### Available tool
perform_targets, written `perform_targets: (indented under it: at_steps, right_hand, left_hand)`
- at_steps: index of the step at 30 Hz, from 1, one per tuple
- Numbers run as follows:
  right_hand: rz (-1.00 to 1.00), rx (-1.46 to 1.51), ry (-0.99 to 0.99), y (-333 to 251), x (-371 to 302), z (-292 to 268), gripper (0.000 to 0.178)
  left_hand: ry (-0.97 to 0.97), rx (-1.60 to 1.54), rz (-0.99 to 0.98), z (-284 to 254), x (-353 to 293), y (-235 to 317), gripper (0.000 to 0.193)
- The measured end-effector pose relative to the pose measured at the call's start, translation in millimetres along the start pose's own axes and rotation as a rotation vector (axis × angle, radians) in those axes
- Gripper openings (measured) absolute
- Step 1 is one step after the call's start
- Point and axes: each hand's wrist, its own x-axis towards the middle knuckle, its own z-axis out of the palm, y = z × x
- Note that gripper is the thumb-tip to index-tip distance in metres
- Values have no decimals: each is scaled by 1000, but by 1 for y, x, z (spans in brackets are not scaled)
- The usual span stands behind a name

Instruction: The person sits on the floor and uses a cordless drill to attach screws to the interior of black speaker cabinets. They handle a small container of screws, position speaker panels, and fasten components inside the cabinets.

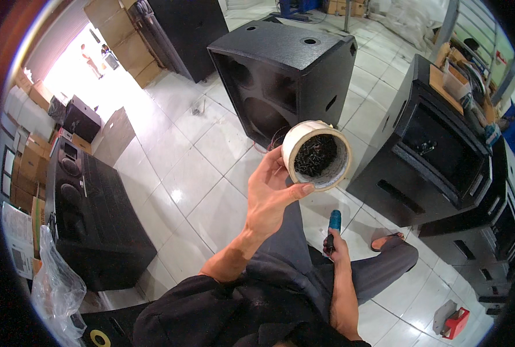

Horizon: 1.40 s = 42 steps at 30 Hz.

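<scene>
My left hand [267, 196] is raised at the centre, its thumb and fingers closed round a cream-coloured round tub [338, 177]. The tub is tilted so that its mouth faces me, and a heap of small black screws [315, 155] shows inside. Lower and to the right, my right hand [339, 250] grips a power screwdriver with a teal body [335, 220] beside my bent leg. Part of the tool is hidden by the fingers. Just beyond the tub stands a black speaker cabinet [321, 63] with open round cut-outs in its front.
More black cabinets stand at the right [436, 144], with a board and tools on top. A long speaker [89, 214] is at the left, near clear plastic wrap [58, 283]. A red object [456, 322] lies on the white tiled floor [194, 179] at lower right.
</scene>
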Motion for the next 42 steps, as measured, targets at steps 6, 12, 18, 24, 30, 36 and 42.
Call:
perform_targets:
  at_steps: [6, 12, 18, 24, 30, 36, 42]
  right_hand:
    - [2, 16, 34, 1, -1, 7, 27]
    - [-14, 2, 2, 3, -7, 18, 27]
    - [-57, 112, 9, 16, 21, 19, 31]
    - [-147, 84, 143, 1, 34, 22, 30]
    - [-140, 12, 236, 6, -5, 18, 39]
    - [-151, 153, 273, 31, -15, -5, 39]
    - [-171, 255, 315, 51, -19, -26, 38]
  left_hand:
    - [16, 15, -2, -3, -3, 3, 74]
    - [46, 65, 15, -11, -2, 7, 74]
    - [40, 20, -114, 7, 8, -20, 46]
    - [-48, 39, -650, 42, -13, -117, 30]
    - [-330, 90, -923, 109, -93, -153, 39]
    - [-503, 83, -966, 161, -137, -157, 63]
    - [-704, 204, -757, 204, -176, -160, 65]
